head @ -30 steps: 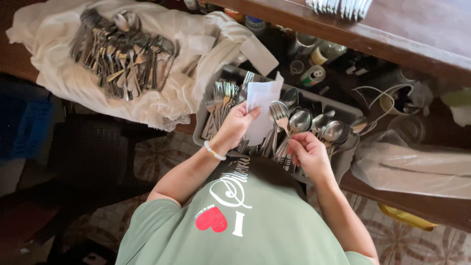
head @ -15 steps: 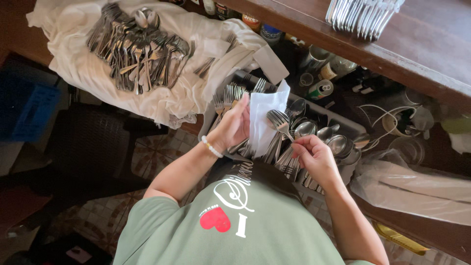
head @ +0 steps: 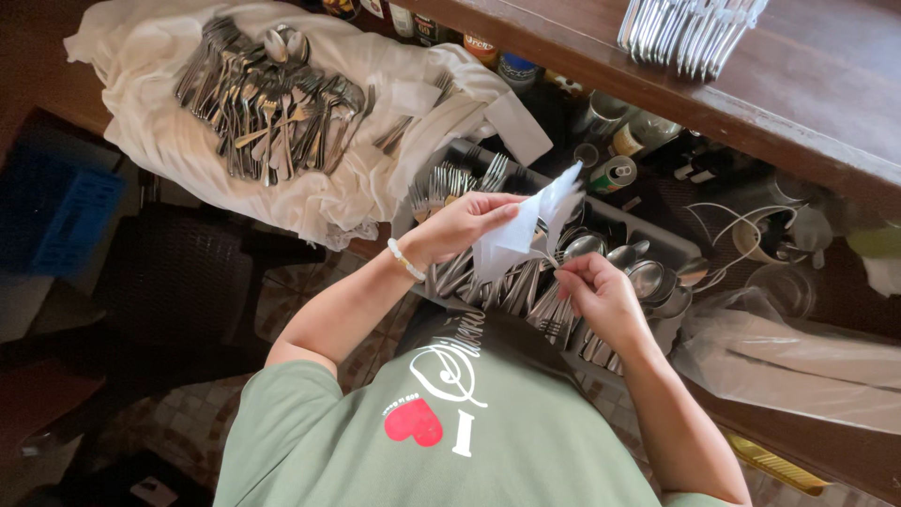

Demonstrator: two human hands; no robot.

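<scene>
Napkin [head: 526, 230] raised, both grips seemingly pinching.

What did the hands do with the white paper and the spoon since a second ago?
The left hand lifted the white napkin up off the cutlery tray and now pinches it by its left edge. The right hand picked a spoon out of the tray and holds it against the napkin; the spoon is mostly hidden now. The cutlery pile on the white cloth looks unchanged.
</scene>
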